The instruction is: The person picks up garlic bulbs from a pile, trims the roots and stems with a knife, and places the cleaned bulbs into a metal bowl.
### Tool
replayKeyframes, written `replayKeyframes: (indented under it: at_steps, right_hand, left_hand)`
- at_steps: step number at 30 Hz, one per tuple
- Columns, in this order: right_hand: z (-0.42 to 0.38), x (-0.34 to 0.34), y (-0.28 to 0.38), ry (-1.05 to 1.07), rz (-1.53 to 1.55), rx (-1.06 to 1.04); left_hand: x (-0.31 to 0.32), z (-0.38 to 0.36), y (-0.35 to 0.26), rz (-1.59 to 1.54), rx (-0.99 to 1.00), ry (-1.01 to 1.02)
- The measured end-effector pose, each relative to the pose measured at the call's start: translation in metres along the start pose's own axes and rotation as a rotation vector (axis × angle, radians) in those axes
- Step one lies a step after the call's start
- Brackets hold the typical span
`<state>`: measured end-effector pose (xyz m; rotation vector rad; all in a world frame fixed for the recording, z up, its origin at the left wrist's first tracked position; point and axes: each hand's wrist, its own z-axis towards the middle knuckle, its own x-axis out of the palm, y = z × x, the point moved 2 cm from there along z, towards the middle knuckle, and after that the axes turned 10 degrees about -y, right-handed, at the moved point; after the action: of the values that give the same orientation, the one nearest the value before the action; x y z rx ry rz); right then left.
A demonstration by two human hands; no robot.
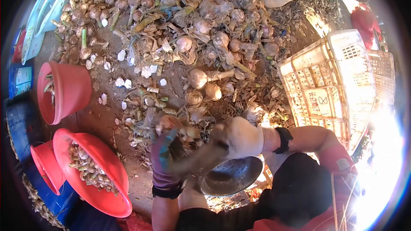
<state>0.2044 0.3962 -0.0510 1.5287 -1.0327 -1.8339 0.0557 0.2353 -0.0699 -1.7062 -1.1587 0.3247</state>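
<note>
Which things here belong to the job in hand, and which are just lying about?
In the job, apparently:
left hand, holding garlic bulb
right hand, blurred
garlic heap
metal bowl
red basin of garlic pieces

Likely just lying about:
white crate
pale blue basins
pink bucket

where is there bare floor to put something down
The clearest patch of floor lies between the red basin and the left hand, narrowing up past the pink bucket. It is crowded across the garlic heap and by the right hand, above the metal bowl.

A blurred, brownish garlic bulb point(168, 124) is held.
</note>
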Motion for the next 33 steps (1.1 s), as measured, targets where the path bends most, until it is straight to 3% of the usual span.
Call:
replayKeyframes:
  at_steps: [1, 2, 3, 4, 6, 7, 9, 10, 11, 12, 14, 15, 16, 17, 19, 21, 22, 24, 26, 28, 29, 31, 32, 33]
  right_hand:
    - [0.004, -0.004, -0.001, -0.002, -0.003, -0.001]
    - [0.009, -0.011, -0.004, -0.034, 0.008, 0.132]
    - [0.012, -0.015, -0.008, -0.066, 0.018, 0.266]
    - [0.013, -0.015, -0.009, -0.069, 0.014, 0.27]
    - [0.014, -0.015, -0.012, -0.075, -0.111, 0.193]
    - [0.011, -0.009, -0.024, -0.076, -0.112, 0.197]
    - [0.004, 0.007, -0.068, 0.028, -0.146, 0.375]
    - [-0.005, 0.008, -0.082, 0.068, -0.135, 0.592]
    - [-0.001, -0.01, -0.07, 0.086, -0.177, 0.608]
    - [-0.002, -0.025, -0.054, 0.122, -0.206, 0.638]
    - [0.002, -0.03, -0.055, 0.04, -0.151, 0.642]
    - [0.004, -0.033, -0.056, -0.03, -0.098, 0.628]
    - [0.001, -0.033, -0.056, -0.028, -0.097, 0.635]
    - [0.001, -0.036, -0.057, -0.156, -0.017, 0.584]
    - [0.006, -0.046, -0.047, -0.361, 0.122, 0.54]
    - [0.004, -0.047, -0.052, -0.363, 0.115, 0.549]
    - [0.002, -0.048, -0.056, -0.365, 0.11, 0.558]
    - [-0.006, -0.042, -0.067, -0.395, 0.144, 0.576]
    - [-0.007, -0.044, -0.071, -0.425, 0.186, 0.596]
    - [-0.007, -0.05, -0.064, -0.296, 0.103, 0.585]
    - [-0.004, -0.051, -0.063, -0.298, 0.107, 0.581]
    - [-0.003, -0.043, -0.058, -0.128, 0.081, 0.647]
    - [-0.002, -0.04, -0.053, -0.125, 0.094, 0.647]
    - [0.002, -0.037, -0.045, -0.062, 0.047, 0.523]
  left_hand:
    - [-0.001, -0.004, 0.004, 0.267, 0.087, 0.131]
    - [-0.003, -0.008, 0.008, 0.266, 0.087, 0.136]
    - [-0.006, -0.013, 0.013, 0.125, -0.053, 0.097]
    - [-0.007, -0.014, 0.018, -0.017, -0.192, 0.059]
    - [0.019, -0.021, -0.008, -0.005, -0.163, 0.083]
    - [0.029, -0.027, -0.017, 0.036, -0.246, 0.018]
    - [0.03, -0.038, -0.018, 0.073, -0.314, -0.037]
    - [0.023, -0.052, -0.012, 0.271, -0.197, 0.252]
    - [0.024, -0.062, -0.01, 0.468, -0.091, 0.531]
    - [0.028, -0.07, -0.006, 0.468, -0.119, 0.524]
    - [0.063, -0.062, -0.006, 0.418, -0.357, 0.726]
    - [0.047, -0.043, -0.01, 0.81, 0.24, 0.851]
    - [0.037, -0.033, 0.0, 1.022, 0.294, 0.624]
    - [0.029, -0.02, 0.009, 1.224, 0.351, 0.384]
    - [0.027, 0.028, 0.024, 1.381, 0.572, 0.238]
    - [0.034, 0.064, 0.038, 1.454, 0.666, 0.059]
    - [0.04, 0.075, 0.043, 1.454, 0.664, 0.062]
    - [0.047, 0.098, 0.059, 1.616, 0.346, 0.139]
    - [0.042, 0.111, 0.071, 1.73, 0.295, 0.08]
    - [0.035, 0.11, 0.07, 1.402, 0.089, 0.008]
    - [0.041, 0.102, 0.053, 1.406, 0.092, 0.005]
    - [0.05, 0.076, 0.017, 0.964, 0.194, 0.136]
    - [0.039, 0.069, 0.019, 0.975, 0.187, 0.132]
    - [0.029, 0.062, 0.023, 1.021, 0.378, 0.287]
